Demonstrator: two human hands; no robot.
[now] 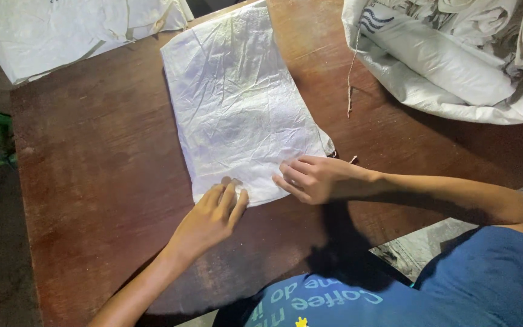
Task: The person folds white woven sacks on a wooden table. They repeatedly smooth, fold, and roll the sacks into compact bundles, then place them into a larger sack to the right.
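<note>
Pressing flat rather than grasping, the left hand [213, 215] lays its fingers on the near edge of the folded white woven plastic sack [240, 103], while the right hand [313, 178], fingers curled, pins the lower right corner, seemingly to keep the fold from springing open. That sack lies mid-frame on the worn brown wooden table [92, 169]. More crumpled white sacks [455, 54] heap at upper right, another white sheet [62, 30] at upper left.
</note>
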